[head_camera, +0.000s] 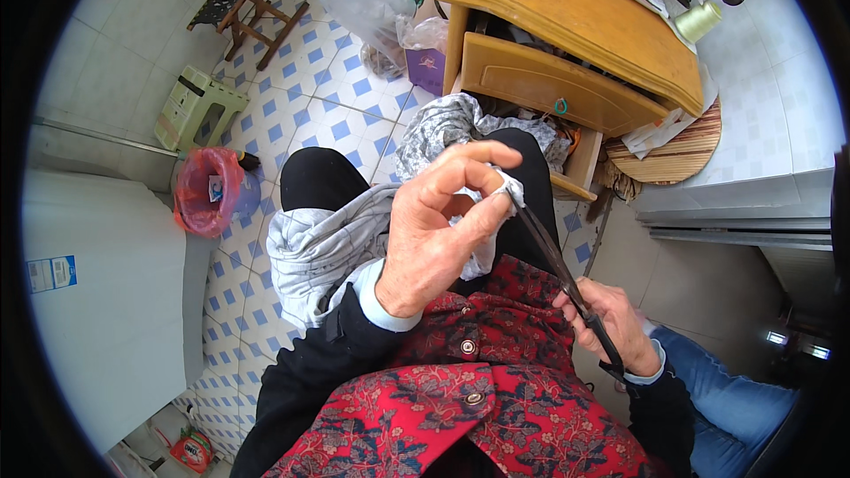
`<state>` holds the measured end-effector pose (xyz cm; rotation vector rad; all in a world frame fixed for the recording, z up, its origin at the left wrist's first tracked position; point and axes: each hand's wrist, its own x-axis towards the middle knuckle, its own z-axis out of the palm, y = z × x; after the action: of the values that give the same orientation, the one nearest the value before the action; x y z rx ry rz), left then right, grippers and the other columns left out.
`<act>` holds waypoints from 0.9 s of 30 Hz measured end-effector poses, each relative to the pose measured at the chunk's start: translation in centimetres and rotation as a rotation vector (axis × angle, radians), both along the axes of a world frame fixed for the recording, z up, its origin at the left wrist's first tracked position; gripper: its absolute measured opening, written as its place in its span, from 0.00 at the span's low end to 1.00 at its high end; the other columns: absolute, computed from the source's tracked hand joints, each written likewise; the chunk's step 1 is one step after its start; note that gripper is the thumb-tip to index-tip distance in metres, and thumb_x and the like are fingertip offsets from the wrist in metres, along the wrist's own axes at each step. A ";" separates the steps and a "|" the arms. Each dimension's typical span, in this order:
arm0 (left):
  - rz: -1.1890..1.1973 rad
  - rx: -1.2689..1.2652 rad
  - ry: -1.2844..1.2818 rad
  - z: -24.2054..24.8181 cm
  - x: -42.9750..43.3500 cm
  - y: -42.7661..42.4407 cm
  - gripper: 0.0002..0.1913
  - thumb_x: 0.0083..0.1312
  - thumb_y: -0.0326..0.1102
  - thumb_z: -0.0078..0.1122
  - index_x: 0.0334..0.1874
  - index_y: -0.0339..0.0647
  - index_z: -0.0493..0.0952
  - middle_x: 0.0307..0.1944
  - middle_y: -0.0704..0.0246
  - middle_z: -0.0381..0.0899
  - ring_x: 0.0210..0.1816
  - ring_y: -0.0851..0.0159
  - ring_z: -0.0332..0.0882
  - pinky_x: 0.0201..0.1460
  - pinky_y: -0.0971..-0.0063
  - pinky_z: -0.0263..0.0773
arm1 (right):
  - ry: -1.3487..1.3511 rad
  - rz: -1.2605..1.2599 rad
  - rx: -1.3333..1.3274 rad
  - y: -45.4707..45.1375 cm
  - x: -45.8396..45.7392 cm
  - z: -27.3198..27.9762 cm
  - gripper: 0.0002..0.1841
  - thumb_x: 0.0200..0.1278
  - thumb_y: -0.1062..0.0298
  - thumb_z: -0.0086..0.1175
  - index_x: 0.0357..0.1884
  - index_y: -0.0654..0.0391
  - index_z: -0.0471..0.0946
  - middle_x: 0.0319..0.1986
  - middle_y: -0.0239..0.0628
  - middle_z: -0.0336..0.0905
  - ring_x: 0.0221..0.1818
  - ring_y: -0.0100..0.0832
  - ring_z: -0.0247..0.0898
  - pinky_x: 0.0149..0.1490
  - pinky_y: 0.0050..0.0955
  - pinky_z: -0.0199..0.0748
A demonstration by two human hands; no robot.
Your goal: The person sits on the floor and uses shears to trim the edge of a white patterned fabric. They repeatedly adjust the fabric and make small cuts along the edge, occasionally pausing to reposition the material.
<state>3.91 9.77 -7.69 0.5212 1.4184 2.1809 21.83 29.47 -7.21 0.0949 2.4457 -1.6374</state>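
Between the thumb and fingers of my left hand a bit of thin white cloth is pinched, and part of it hangs behind the hand. My right hand grips the handles of a pair of dark metal scissors. Their blades look nearly closed, and the tips reach the pinched cloth; whether they are cutting it I cannot tell. A light grey checked cloth lies over my left thigh. Beyond my knees, grey patterned fabric is bunched against the open drawer.
Ahead stands a wooden cabinet with its drawer pulled out. On its top is a thread spool. To the left are a lined waste bin, a plastic stool and a folding stool. A person's jeans-clad leg is close on the right.
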 end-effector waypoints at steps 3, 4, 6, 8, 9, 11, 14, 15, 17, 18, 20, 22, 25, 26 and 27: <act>-0.012 0.014 -0.118 0.2 0.3 -0.1 0.01 0.65 0.22 0.57 0.36 0.32 0.77 0.51 0.58 0.78 0.31 0.74 0.77 0.34 0.83 0.75 | -0.167 -0.066 -0.130 0.0 0.2 0.4 0.35 0.58 0.34 0.59 0.42 0.65 0.75 0.27 0.33 0.70 0.23 0.21 0.67 0.28 0.21 0.66; -0.007 0.020 -0.129 0.1 0.3 0.1 0.01 0.65 0.22 0.56 0.36 0.31 0.76 0.51 0.58 0.78 0.31 0.74 0.77 0.34 0.83 0.75 | -0.195 -0.105 -0.287 -0.1 0.2 0.5 0.34 0.60 0.37 0.59 0.44 0.65 0.75 0.27 0.32 0.70 0.23 0.21 0.67 0.28 0.20 0.67; 0.045 0.003 -0.082 0.0 0.1 0.3 0.02 0.66 0.22 0.56 0.35 0.32 0.76 0.46 0.60 0.80 0.31 0.74 0.77 0.34 0.82 0.74 | -0.176 -0.182 -0.581 0.0 -0.1 0.9 0.30 0.64 0.42 0.59 0.46 0.65 0.74 0.29 0.31 0.71 0.23 0.19 0.68 0.28 0.18 0.68; 0.016 -0.020 -0.115 -0.1 -0.1 0.4 0.02 0.66 0.20 0.56 0.37 0.33 0.77 0.44 0.67 0.80 0.29 0.78 0.73 0.32 0.84 0.70 | -0.090 -0.299 -0.411 0.9 -1.0 1.4 0.15 0.65 0.64 0.56 0.47 0.65 0.74 0.30 0.28 0.70 0.24 0.17 0.66 0.30 0.17 0.67; -0.001 0.002 -0.099 -0.2 0.1 0.5 0.02 0.66 0.20 0.56 0.36 0.33 0.77 0.42 0.68 0.80 0.29 0.78 0.72 0.32 0.84 0.69 | -0.069 -0.393 -0.274 1.4 -1.8 1.6 0.15 0.63 0.65 0.58 0.46 0.65 0.74 0.29 0.28 0.69 0.25 0.17 0.65 0.31 0.17 0.65; -0.045 0.023 -0.145 -0.2 0.3 0.6 0.02 0.66 0.20 0.57 0.35 0.34 0.77 0.42 0.68 0.80 0.30 0.79 0.72 0.32 0.85 0.69 | 0.071 -0.542 0.055 2.8 -4.1 1.9 0.14 0.56 0.69 0.64 0.42 0.63 0.75 0.25 0.24 0.66 0.27 0.16 0.61 0.32 0.18 0.61; -0.092 0.019 -0.111 -0.5 0.7 0.6 0.03 0.66 0.20 0.57 0.35 0.35 0.77 0.43 0.68 0.79 0.31 0.79 0.71 0.33 0.85 0.68 | 0.333 -0.553 0.574 6.3 -8.1 3.0 0.18 0.51 0.70 0.68 0.44 0.61 0.76 0.22 0.28 0.65 0.23 0.20 0.60 0.28 0.22 0.61; -0.100 0.014 -0.124 -0.5 0.8 0.6 0.03 0.66 0.20 0.57 0.35 0.35 0.77 0.43 0.68 0.79 0.31 0.79 0.71 0.33 0.85 0.69 | 0.506 -0.520 0.807 7.6 -10.1 3.2 0.21 0.50 0.66 0.69 0.46 0.60 0.76 0.21 0.34 0.67 0.20 0.27 0.61 0.27 0.27 0.63; -0.105 0.002 -0.125 -0.6 0.9 0.6 0.02 0.66 0.20 0.57 0.35 0.34 0.77 0.43 0.67 0.79 0.31 0.78 0.71 0.33 0.85 0.69 | 0.500 -0.507 0.923 10.2 -13.2 4.0 0.22 0.51 0.58 0.68 0.46 0.58 0.78 0.20 0.39 0.69 0.21 0.37 0.67 0.28 0.34 0.66; -0.104 -0.002 -0.139 -0.6 0.9 0.6 0.02 0.66 0.20 0.56 0.35 0.33 0.77 0.44 0.65 0.80 0.31 0.77 0.72 0.33 0.84 0.70 | 0.467 -0.493 0.984 11.4 -14.8 4.2 0.22 0.52 0.54 0.67 0.44 0.57 0.79 0.21 0.41 0.71 0.22 0.39 0.71 0.30 0.36 0.68; -0.112 -0.011 -0.147 -0.4 0.9 0.4 0.02 0.65 0.19 0.56 0.35 0.33 0.77 0.44 0.63 0.80 0.30 0.76 0.74 0.34 0.84 0.71 | 0.554 -0.475 1.054 13.3 -18.3 3.9 0.22 0.51 0.52 0.67 0.39 0.60 0.79 0.25 0.48 0.77 0.28 0.47 0.76 0.33 0.41 0.70; -0.099 -0.057 -0.139 0.0 0.8 0.4 0.03 0.64 0.18 0.54 0.34 0.32 0.76 0.44 0.61 0.80 0.31 0.74 0.75 0.34 0.81 0.73 | 0.290 -0.448 1.014 15.3 -21.1 3.0 0.21 0.47 0.53 0.66 0.35 0.61 0.79 0.29 0.52 0.79 0.34 0.51 0.78 0.38 0.45 0.73; -0.094 -0.096 -0.089 0.4 0.8 0.6 0.03 0.63 0.18 0.55 0.34 0.32 0.77 0.41 0.61 0.81 0.31 0.74 0.75 0.34 0.81 0.72 | 0.287 -0.467 1.041 17.3 -24.4 0.1 0.23 0.45 0.54 0.66 0.36 0.64 0.77 0.36 0.53 0.80 0.40 0.53 0.78 0.44 0.47 0.76; -0.093 -0.104 -0.086 0.4 0.9 0.7 0.03 0.63 0.19 0.55 0.34 0.32 0.77 0.41 0.62 0.81 0.30 0.74 0.75 0.34 0.82 0.71 | 0.329 -0.513 0.980 17.7 -25.1 -0.9 0.23 0.47 0.56 0.65 0.39 0.63 0.75 0.36 0.53 0.78 0.42 0.53 0.76 0.45 0.46 0.76; -0.069 -0.145 -0.053 0.4 1.0 0.9 0.02 0.62 0.19 0.55 0.34 0.32 0.78 0.40 0.63 0.81 0.30 0.75 0.75 0.33 0.83 0.70 | 0.352 -0.555 0.967 18.1 -25.8 -1.6 0.25 0.47 0.55 0.66 0.41 0.63 0.74 0.38 0.52 0.78 0.42 0.52 0.76 0.46 0.45 0.75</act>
<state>4.90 10.70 -7.27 0.4497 1.4937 2.0056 -3.96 47.60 -8.82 0.7187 3.4763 -0.4217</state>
